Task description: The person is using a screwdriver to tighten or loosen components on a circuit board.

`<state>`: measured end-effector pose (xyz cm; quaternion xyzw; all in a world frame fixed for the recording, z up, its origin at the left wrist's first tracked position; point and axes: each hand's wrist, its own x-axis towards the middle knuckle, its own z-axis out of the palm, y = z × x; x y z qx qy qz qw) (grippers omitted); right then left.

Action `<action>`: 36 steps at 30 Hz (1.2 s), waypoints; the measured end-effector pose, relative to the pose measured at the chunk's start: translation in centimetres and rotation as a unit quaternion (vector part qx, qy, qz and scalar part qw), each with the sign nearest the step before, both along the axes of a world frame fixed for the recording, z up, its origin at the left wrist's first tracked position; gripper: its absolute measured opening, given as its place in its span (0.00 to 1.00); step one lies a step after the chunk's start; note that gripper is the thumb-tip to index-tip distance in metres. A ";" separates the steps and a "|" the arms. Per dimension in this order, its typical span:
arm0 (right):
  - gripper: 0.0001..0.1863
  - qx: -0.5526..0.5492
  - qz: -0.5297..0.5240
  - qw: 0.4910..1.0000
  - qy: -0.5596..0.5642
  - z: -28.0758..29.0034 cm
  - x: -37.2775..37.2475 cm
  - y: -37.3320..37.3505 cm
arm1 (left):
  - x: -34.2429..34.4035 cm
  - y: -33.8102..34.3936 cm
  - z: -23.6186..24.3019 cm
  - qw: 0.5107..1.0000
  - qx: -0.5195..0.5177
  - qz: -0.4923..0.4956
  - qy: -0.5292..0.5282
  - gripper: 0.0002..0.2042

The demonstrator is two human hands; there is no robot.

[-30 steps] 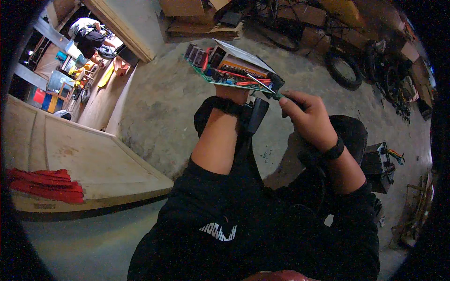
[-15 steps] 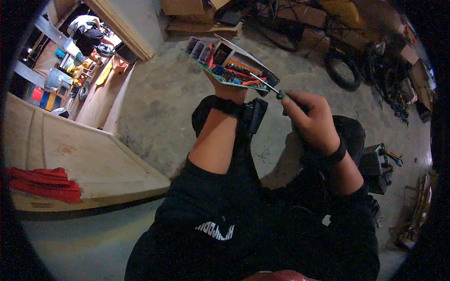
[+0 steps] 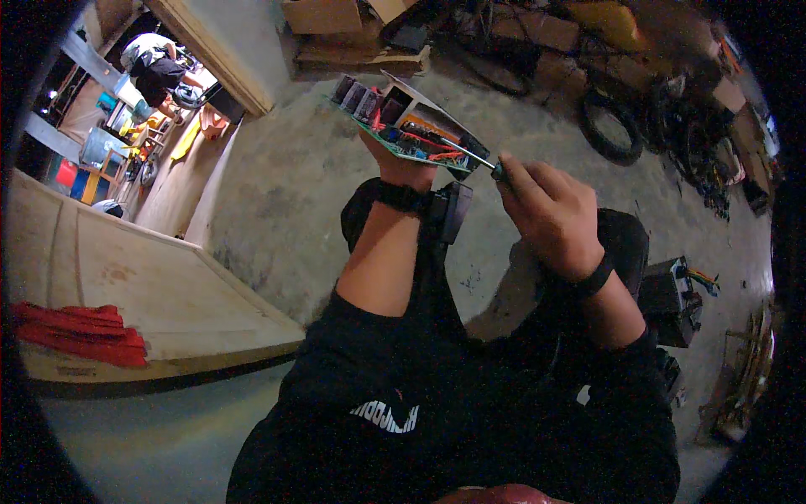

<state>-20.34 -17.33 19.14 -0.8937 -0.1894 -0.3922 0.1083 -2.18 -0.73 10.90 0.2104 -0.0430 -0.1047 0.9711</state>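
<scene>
A green circuit board [image 3: 393, 150] is held up in front of me, tilted, with dark capacitors at its left end, red wires and an upright pale plate. My left hand [image 3: 388, 161] grips it from beneath, its fingers hidden behind the board. In my right hand [image 3: 554, 210] is a screwdriver [image 3: 473, 154], its handle mostly covered by closed fingers. The slim metal shaft points left over the board's red wires. Whether its tip touches a part I cannot tell.
To my right on the floor sits a metal box [image 3: 667, 298] with coloured wires. Tyres [image 3: 611, 126] and cardboard boxes [image 3: 323, 17] lie along the back. A red cloth [image 3: 80, 334] rests on the pale panel [image 3: 151, 277] at left. Beyond the doorway, a person [image 3: 159, 71] bends over.
My right hand has shifted slightly left and turned, showing more of its back. The screwdriver's tip has moved a little left over the board, which has tilted slightly.
</scene>
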 end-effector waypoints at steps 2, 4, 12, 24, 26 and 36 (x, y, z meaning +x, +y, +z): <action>0.17 0.098 0.019 0.992 0.071 -0.2 0.0 0.0 | 0.1 0.1 0.7 1.000 -0.010 0.002 -0.020 0.18; 0.15 0.187 0.043 0.970 0.148 -0.5 0.0 -0.2 | 0.2 0.1 0.8 0.999 -0.022 0.014 -0.022 0.17; 0.17 0.424 0.140 0.778 0.442 1.4 -0.2 -0.9 | 0.9 -0.2 0.1 0.999 -0.022 0.028 -0.009 0.14; 0.15 0.246 0.086 0.912 0.316 -0.4 0.0 -0.9 | -0.3 -1.4 1.6 0.992 0.084 0.079 -0.057 0.11; 0.16 0.167 0.066 0.960 0.213 -0.7 -0.3 -0.3 | -0.5 -1.5 2.0 0.973 0.142 0.150 -0.103 0.10; 0.24 0.016 -0.050 0.993 0.106 -0.6 -1.7 1.1 | 0.1 -1.9 2.1 1.000 0.007 0.010 0.016 0.14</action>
